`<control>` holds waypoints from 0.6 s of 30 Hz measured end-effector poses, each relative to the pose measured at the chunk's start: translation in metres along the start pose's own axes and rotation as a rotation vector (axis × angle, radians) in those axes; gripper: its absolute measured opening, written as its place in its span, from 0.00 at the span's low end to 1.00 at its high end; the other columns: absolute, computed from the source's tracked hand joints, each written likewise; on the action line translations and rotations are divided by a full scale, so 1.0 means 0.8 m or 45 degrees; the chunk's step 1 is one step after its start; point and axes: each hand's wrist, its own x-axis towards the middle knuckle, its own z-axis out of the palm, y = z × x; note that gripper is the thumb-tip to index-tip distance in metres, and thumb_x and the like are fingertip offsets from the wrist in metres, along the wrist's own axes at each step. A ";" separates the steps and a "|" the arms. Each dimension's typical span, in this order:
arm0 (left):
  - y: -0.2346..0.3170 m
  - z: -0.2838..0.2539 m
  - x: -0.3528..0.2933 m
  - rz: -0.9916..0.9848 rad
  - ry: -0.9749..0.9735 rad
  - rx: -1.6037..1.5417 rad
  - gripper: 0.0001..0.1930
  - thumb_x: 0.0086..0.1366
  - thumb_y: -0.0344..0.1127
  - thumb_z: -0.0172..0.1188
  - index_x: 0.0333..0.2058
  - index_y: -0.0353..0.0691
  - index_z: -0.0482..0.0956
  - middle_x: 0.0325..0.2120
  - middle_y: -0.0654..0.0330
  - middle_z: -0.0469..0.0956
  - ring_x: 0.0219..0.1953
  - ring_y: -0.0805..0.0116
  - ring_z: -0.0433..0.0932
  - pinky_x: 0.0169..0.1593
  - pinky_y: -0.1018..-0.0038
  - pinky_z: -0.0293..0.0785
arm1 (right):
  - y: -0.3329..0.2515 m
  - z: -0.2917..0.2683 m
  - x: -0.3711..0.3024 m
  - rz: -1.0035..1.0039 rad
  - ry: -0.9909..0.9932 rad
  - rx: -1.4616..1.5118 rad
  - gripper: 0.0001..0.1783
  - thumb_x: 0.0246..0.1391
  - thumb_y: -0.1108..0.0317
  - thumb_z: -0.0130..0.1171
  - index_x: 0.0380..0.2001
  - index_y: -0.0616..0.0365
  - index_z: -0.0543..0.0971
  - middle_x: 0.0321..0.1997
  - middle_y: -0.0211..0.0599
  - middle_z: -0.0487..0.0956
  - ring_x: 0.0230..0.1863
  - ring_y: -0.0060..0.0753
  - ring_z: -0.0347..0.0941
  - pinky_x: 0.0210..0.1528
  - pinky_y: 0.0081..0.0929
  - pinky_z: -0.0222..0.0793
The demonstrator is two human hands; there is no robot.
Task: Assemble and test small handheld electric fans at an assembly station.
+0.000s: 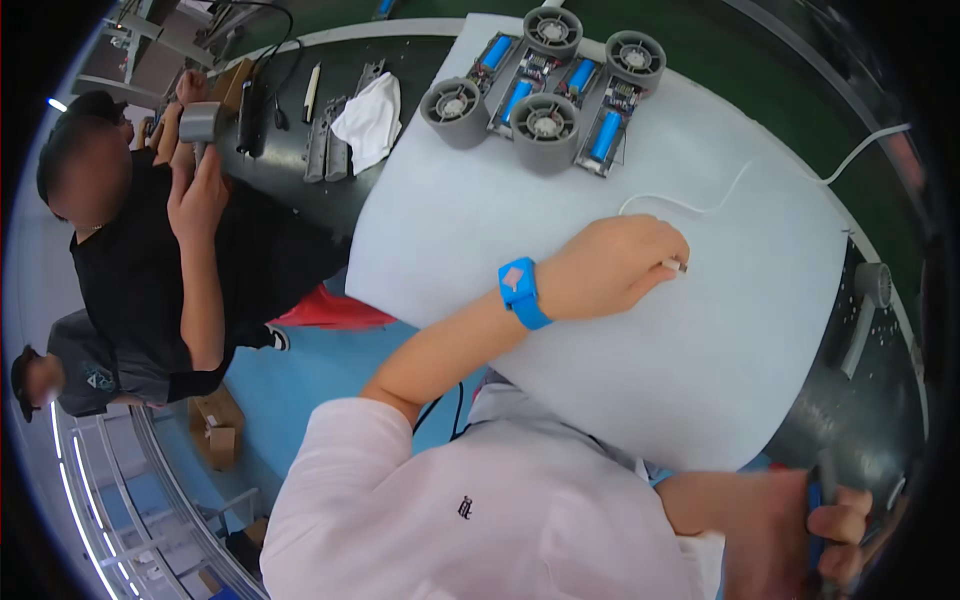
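My left hand (pixel 615 265), with a blue wristband (pixel 520 292) on its wrist, rests on a white foam pad (pixel 600 400). Its fingertips pinch the small metal plug (pixel 677 266) of a thin white cable (pixel 780 165) that runs off to the upper right. My right hand (pixel 815 530) is low at the right edge, beside the pad, closed around a blue-handled tool (pixel 818 500); the tool's tip is hidden. At the pad's far end lie several grey round fan housings (pixel 545 125) and several circuit boards with blue batteries (pixel 607 135).
A person in a black shirt (pixel 150 260) stands at the left, holding a grey part (pixel 200 122). A second person (pixel 60 375) is lower left. A white cloth (pixel 368 118) and tools (pixel 325 140) lie on the dark bench. A grey handled device (pixel 868 300) sits right of the pad.
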 end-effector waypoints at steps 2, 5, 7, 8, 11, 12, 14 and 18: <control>0.002 -0.006 0.004 -0.111 -0.080 -0.132 0.08 0.56 0.25 0.61 0.36 0.37 0.74 0.31 0.56 0.75 0.32 0.59 0.76 0.35 0.69 0.74 | -0.001 0.021 -0.011 -0.514 -0.011 -0.170 0.13 0.57 0.66 0.40 0.25 0.59 0.72 0.22 0.37 0.67 0.21 0.23 0.61 0.32 0.16 0.61; -0.007 -0.011 -0.001 -0.233 -0.060 -0.255 0.08 0.57 0.24 0.60 0.37 0.36 0.74 0.31 0.55 0.75 0.32 0.61 0.77 0.35 0.71 0.75 | 0.014 -0.012 -0.018 -0.270 -0.130 -1.950 0.14 0.54 0.63 0.41 0.26 0.60 0.72 0.22 0.37 0.65 0.20 0.25 0.59 0.32 0.24 0.61; -0.009 -0.016 0.005 -0.247 -0.082 -0.248 0.08 0.57 0.24 0.60 0.37 0.36 0.74 0.31 0.55 0.75 0.32 0.61 0.77 0.36 0.72 0.75 | 0.024 -0.019 -0.013 -0.253 0.064 -1.321 0.14 0.53 0.59 0.43 0.29 0.59 0.72 0.24 0.36 0.64 0.24 0.27 0.60 0.35 0.24 0.59; -0.006 -0.015 0.004 -0.265 -0.109 -0.254 0.08 0.57 0.24 0.59 0.37 0.35 0.74 0.31 0.55 0.75 0.32 0.62 0.77 0.36 0.72 0.75 | 0.023 -0.025 -0.011 -0.234 0.149 -1.019 0.15 0.52 0.57 0.45 0.30 0.58 0.71 0.26 0.35 0.64 0.26 0.28 0.60 0.36 0.25 0.58; -0.006 -0.012 0.004 -0.228 -0.078 -0.208 0.08 0.57 0.24 0.59 0.37 0.36 0.74 0.30 0.55 0.75 0.32 0.62 0.77 0.35 0.72 0.74 | 0.021 -0.042 -0.005 -0.174 0.401 -0.093 0.19 0.51 0.51 0.49 0.34 0.57 0.71 0.30 0.33 0.64 0.33 0.30 0.61 0.40 0.26 0.55; -0.009 -0.012 0.004 -0.230 -0.076 -0.205 0.08 0.57 0.24 0.59 0.37 0.36 0.74 0.30 0.55 0.75 0.32 0.62 0.77 0.35 0.72 0.74 | 0.019 -0.047 0.000 -0.172 0.401 -0.090 0.19 0.51 0.51 0.49 0.34 0.57 0.71 0.30 0.33 0.64 0.33 0.30 0.61 0.40 0.26 0.55; -0.009 -0.011 0.001 -0.164 -0.069 -0.149 0.07 0.57 0.24 0.59 0.36 0.36 0.74 0.29 0.56 0.74 0.30 0.62 0.76 0.33 0.72 0.73 | -0.003 -0.061 0.018 0.474 -0.008 0.184 0.25 0.50 0.45 0.46 0.32 0.60 0.71 0.32 0.35 0.67 0.37 0.32 0.63 0.44 0.31 0.55; 0.002 -0.005 0.004 -0.175 -0.115 -0.128 0.07 0.55 0.25 0.59 0.34 0.38 0.74 0.30 0.57 0.76 0.34 0.56 0.74 0.37 0.64 0.71 | 0.009 -0.046 0.013 -0.179 0.031 -0.181 0.29 0.50 0.41 0.42 0.27 0.60 0.72 0.30 0.40 0.70 0.35 0.35 0.65 0.41 0.35 0.58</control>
